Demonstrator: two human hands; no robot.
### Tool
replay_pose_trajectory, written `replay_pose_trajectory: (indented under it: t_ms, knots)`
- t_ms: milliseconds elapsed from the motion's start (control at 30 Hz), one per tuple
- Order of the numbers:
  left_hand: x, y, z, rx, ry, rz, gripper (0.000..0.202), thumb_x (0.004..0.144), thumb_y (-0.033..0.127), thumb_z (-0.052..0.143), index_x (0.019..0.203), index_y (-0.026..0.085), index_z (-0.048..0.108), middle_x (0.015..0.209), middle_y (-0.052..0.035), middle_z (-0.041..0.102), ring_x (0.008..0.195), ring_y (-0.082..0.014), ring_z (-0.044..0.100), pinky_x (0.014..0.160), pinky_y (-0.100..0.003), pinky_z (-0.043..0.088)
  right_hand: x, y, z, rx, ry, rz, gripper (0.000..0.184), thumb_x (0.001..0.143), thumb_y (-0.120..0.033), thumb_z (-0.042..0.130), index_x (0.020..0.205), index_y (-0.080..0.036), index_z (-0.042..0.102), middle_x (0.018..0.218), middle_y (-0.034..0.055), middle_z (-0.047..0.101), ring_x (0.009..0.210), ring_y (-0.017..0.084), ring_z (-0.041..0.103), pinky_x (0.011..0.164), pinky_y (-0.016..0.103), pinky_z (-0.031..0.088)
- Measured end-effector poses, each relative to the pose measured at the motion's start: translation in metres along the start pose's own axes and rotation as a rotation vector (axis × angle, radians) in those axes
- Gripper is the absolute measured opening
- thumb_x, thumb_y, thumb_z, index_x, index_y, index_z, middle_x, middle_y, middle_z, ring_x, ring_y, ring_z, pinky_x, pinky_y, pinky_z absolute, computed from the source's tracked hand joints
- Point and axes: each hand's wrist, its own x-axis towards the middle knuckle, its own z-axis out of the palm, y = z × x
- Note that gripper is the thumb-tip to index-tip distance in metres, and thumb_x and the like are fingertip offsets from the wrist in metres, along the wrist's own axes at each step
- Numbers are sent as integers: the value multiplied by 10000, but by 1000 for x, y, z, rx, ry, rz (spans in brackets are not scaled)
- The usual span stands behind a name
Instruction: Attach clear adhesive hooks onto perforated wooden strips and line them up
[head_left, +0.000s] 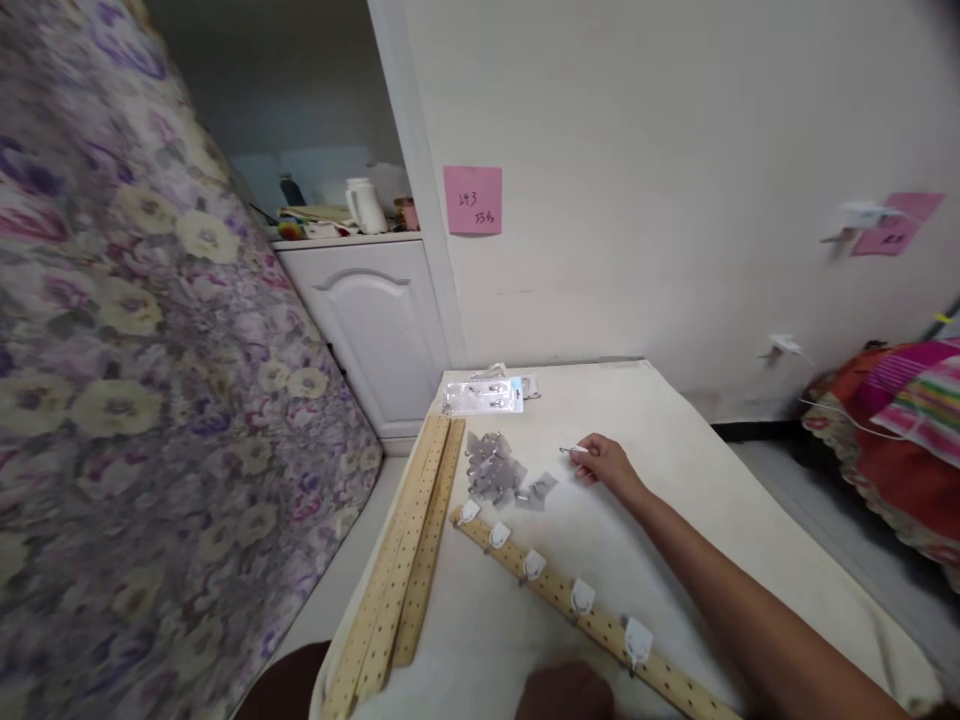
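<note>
My right hand (606,464) reaches out over a white table (675,440) and pinches a small metal hook (571,451) at its fingertips. To its left lies a heap of small clear packets with hooks (496,470). In front of the arm a perforated wooden strip (592,620) lies slanted with several white hooks (534,566) fixed along it. My left hand (566,693) shows only as a dark patch at the bottom edge, close to that strip; its fingers are hidden.
Two more perforated wooden strips (409,560) lie along the table's left edge. A clear blister pack (484,396) rests at the far end. A flowered mattress (135,380) stands at left, a white cabinet (371,320) behind, and colourful bedding (900,430) at right.
</note>
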Motion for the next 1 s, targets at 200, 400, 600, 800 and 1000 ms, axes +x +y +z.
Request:
replay_pose_trajectory:
  t_ms: [200,400,600,800,1000]
  knots:
    - [-11,21,-33,25,177,67,85,824,223,477,743,219,505,689,13,597,625,-123,534,544,-240,310,-80,16,-71,137,-122,67,329,719,-449,635,863,-154,644,622,-20,609,515,87,529,532,220,450]
    - [-13,32,-53,-46,160,58,157,883,239,400,784,211,519,714,-5,576,665,-131,526,589,-237,343,-161,52,-103,309,-182,103,319,722,-416,676,905,-163,613,614,-40,572,447,58,438,439,196,330]
    - [-25,63,-48,-324,91,-26,196,882,274,418,854,216,603,762,-10,635,702,-136,562,644,-241,376,-204,59,-94,370,-275,140,283,730,-404,682,841,-163,586,657,-33,584,455,56,458,444,195,350]
    - [-2,93,-19,-969,-174,-279,316,856,368,445,1006,180,650,605,12,619,547,-114,519,553,-228,361,-218,58,-85,317,-304,145,266,743,-398,666,812,-151,594,656,-30,578,490,60,459,465,191,349]
    - [19,105,2,-1456,-340,-438,449,698,356,612,1082,123,596,717,-15,669,410,-53,430,436,-204,275,-220,61,-85,266,-281,125,232,752,-369,651,798,-149,592,629,-39,532,498,63,429,465,193,318]
